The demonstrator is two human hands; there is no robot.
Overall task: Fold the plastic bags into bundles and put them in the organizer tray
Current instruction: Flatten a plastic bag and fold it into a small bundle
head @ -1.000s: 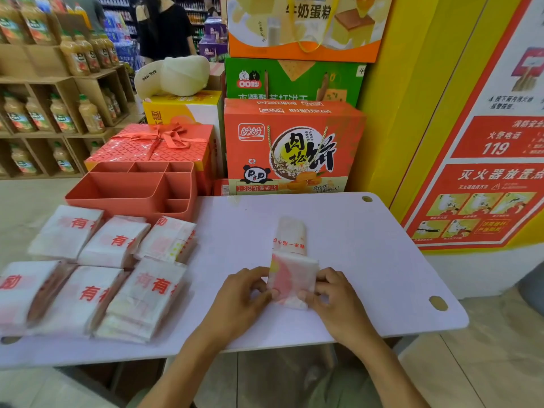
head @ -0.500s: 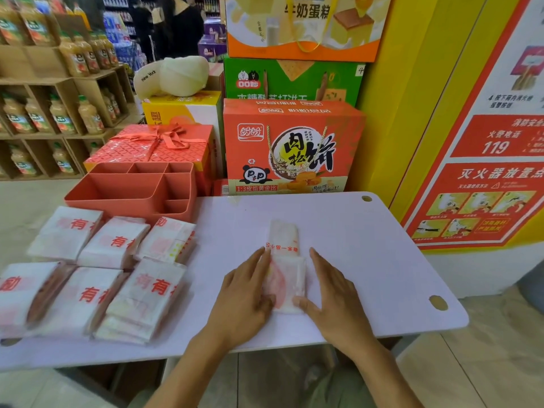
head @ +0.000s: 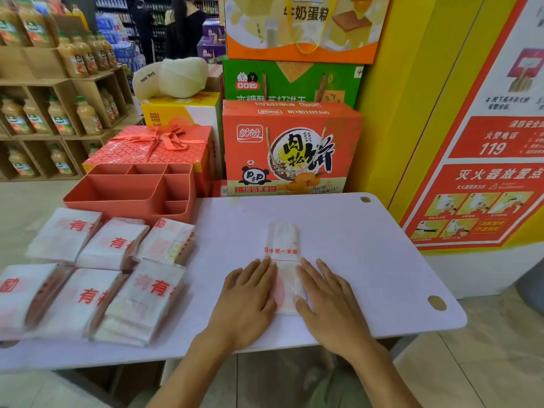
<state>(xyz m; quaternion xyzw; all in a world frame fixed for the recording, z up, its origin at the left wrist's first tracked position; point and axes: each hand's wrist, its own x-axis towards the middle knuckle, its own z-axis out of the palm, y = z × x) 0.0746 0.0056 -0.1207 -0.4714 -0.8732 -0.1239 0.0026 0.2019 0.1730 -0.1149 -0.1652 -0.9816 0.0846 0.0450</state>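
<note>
A white plastic bag [head: 283,245] with red print lies folded into a narrow strip on the pale table [head: 368,260]. My left hand [head: 250,298] presses flat on its left side, and my right hand [head: 326,298] presses flat on its right side, fingers straight. The near end of the strip shows between the two hands. A coral organizer tray [head: 132,189] with several compartments stands at the back left of the table. Several folded stacks of white bags [head: 88,275] with red characters lie at the left.
Cardboard snack boxes [head: 288,148] and a red gift box [head: 153,145] stand behind the table. Shelves of juice bottles [head: 59,113] fill the left. A yellow wall with a red poster [head: 485,172] is on the right. People stand far back.
My hands went from pinching the folded near end of the bag to lying flat on it. The strip now lies flattened on the table.
</note>
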